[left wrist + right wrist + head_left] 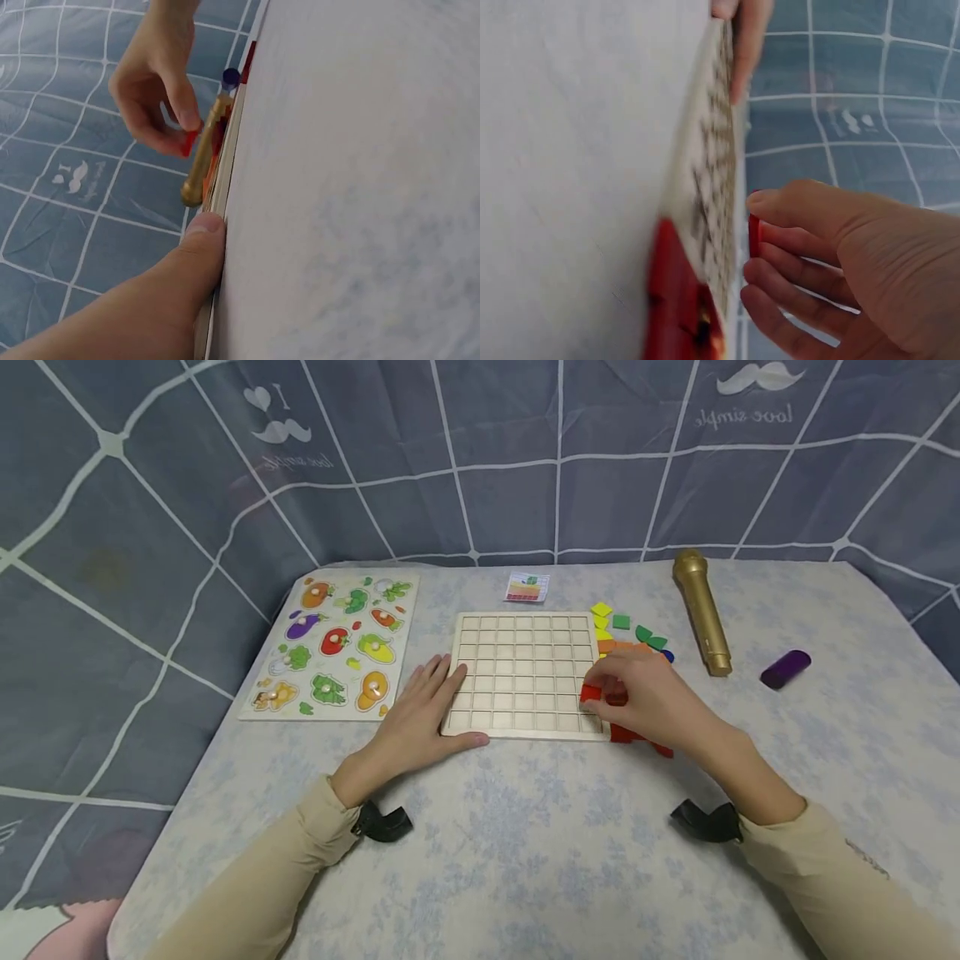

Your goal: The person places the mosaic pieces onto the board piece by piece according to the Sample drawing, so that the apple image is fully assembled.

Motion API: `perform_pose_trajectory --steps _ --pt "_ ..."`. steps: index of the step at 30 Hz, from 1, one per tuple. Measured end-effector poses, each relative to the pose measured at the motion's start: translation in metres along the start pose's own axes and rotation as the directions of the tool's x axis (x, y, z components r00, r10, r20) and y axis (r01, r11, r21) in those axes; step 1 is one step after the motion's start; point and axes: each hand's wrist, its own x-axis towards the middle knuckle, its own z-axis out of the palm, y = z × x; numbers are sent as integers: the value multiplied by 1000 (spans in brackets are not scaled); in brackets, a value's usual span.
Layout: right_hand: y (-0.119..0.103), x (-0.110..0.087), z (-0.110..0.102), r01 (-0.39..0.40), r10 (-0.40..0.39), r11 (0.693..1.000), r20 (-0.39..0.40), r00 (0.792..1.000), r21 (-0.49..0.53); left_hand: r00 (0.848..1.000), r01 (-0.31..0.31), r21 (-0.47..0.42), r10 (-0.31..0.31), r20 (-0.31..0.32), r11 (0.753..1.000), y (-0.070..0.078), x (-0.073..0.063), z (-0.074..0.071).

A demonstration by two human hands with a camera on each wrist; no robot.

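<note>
A pale wooden grid board (pixel 517 677) with bare square cells lies on the table. My left hand (pixel 423 714) rests on its left edge, fingers straight, thumb along the near side; the left wrist view shows that thumb (pixel 199 247) against the board's edge. Over the board's right edge my right hand (pixel 648 693) pinches a red square tile (pixel 591 693) between thumb and fingers. In the right wrist view the tile (pixel 754 234) is held upright, apart from the board. Red tiles (pixel 621 734) lie under and beside the right hand, partly hidden by it.
Orange, yellow (pixel 602 609) and green tiles (pixel 621 622) lie right of the board. A small pattern card (pixel 527 587) lies behind it. A vegetable puzzle board (pixel 352 693) sits left. A gold microphone (pixel 703 614) and a purple cylinder (pixel 786 669) lie right.
</note>
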Motion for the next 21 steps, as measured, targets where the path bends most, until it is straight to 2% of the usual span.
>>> perform_pose_trajectory --steps 5,9,14,21 --pt "-2 6 20 -11 10 997 16 1000 79 1000 -3 -5 3 -11 1000 1 -1 2" --pt "-2 7 33 -16 16 991 -2 1000 135 1000 5 -3 -5 -6 1000 3 -2 2" --pt "-3 5 38 -25 36 986 -64 997 164 1000 -4 25 4 9 1000 6 -3 -2" --pt "-3 1 42 -29 43 984 -78 996 173 999 -49 99 50 -10 994 2 -5 -8"
